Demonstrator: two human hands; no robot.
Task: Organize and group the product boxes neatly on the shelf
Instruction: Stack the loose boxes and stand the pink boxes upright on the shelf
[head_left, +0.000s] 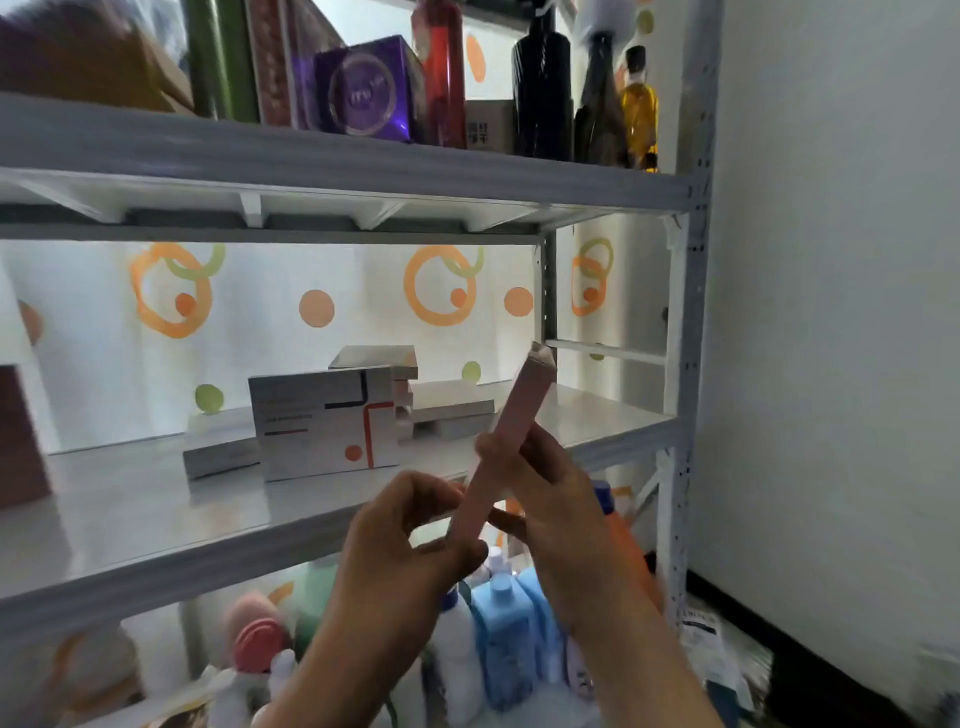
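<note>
- Long pink box (511, 441): slim, held tilted in the air in front of the front edge of the middle shelf (156, 514), toward its right end. Upper end points up and to the right, its white end flap showing; lower end sits low and left, between the two hands.
- Left hand (405, 540): fingers curled, thumb and fingertips pinching the lower end of the pink box.
- Right hand (550, 499): fingers wrapped round the box's middle, thumb pressed on the near face. Both hands hold the same box.
- Box group on the middle shelf, near its centre and set back from the front edge: a large white box with orange and black lines (322, 421) stands upright, face forward.
- A flat grey-white box (218, 449) lies just beside its left side, touching or nearly so; cannot tell which.
- Behind it a small stack of boxes (382, 361) shows over the top; flat pale boxes (452, 410) lie to the right, toward the back edge.
- Left end of the middle shelf: a dark red-brown box (18, 436), partly cut off by the frame.
- Upper shelf (311, 156): a purple box (371, 88), a red bottle (441, 67), a black bottle (540, 88), a yellow-filled bottle (640, 114).
- Lower level: blue bottles (506, 618) and white bottles (457, 660), blurred.
</note>
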